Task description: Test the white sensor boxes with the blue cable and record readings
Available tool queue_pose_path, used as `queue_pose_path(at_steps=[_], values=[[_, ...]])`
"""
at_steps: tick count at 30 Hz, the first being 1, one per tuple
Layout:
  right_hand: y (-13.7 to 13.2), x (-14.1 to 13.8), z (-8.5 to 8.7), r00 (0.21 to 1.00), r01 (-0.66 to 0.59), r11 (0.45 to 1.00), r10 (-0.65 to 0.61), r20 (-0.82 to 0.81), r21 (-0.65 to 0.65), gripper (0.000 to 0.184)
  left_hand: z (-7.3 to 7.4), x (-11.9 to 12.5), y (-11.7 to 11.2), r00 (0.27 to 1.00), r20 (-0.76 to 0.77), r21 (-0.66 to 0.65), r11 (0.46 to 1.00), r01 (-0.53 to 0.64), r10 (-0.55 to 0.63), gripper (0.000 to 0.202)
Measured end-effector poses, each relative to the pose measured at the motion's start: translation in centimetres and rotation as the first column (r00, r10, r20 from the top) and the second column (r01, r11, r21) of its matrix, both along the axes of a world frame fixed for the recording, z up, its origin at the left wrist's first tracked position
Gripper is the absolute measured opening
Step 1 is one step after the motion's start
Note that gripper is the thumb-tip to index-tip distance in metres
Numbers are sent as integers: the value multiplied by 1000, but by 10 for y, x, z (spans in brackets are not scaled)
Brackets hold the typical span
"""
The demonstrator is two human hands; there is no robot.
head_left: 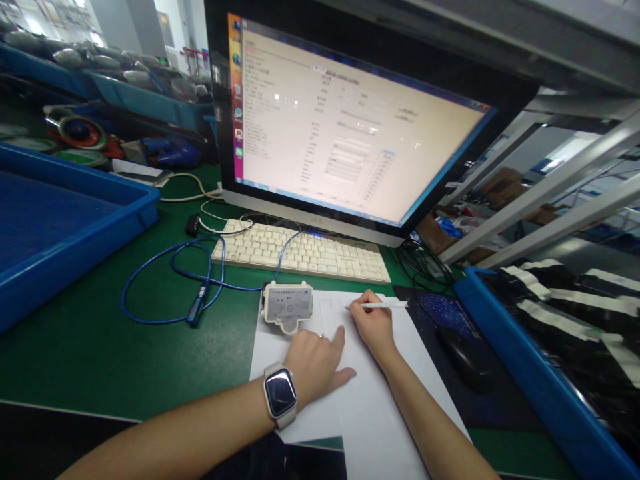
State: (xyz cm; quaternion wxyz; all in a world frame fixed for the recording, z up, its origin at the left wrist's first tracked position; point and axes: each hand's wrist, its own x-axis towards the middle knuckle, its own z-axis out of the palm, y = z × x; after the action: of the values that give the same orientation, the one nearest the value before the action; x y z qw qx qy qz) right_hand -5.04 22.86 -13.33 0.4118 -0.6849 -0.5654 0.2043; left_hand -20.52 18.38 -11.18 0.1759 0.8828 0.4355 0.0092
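Note:
White paper sheets lie on the green table in front of me. My right hand is closed around a white pen, its tip down at the upper part of the paper, where faint small marks show. Across the paper rests my left hand, fingers spread, thumb and index stretched to the right. A watch is on my left wrist. Just beyond my left hand, a small white-edged device with a grey printed label lies over the paper's top left corner; a blue cable reaches its left side.
A white keyboard stands below a lit monitor. Blue cable loops with a connector lie to the left, beside a blue tray. To the right are a black mouse on a dark pad and a blue bin of black-and-white parts.

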Motion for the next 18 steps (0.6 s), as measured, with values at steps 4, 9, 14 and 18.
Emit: queue_pose_path(at_steps=[4,9,14,18], values=[[0,1,-1,998,14,1000,-15,-66,-9,14,0,0,-1,1000,2,-13,1000,2,-2,70],[8,5,-1,962,74,994,-93,-259,-80,18,1,-1,0,1000,-7,-1,1000,1,-1,69],[14,23,19,905,-37,964,-79,-418,-262,31,-2,-2,0,1000,-15,67,998,0,1,66],[2,54,45,909,-107,907,-77,-410,-408,42,8,-20,-3,997,23,82,994,73,-75,52]])
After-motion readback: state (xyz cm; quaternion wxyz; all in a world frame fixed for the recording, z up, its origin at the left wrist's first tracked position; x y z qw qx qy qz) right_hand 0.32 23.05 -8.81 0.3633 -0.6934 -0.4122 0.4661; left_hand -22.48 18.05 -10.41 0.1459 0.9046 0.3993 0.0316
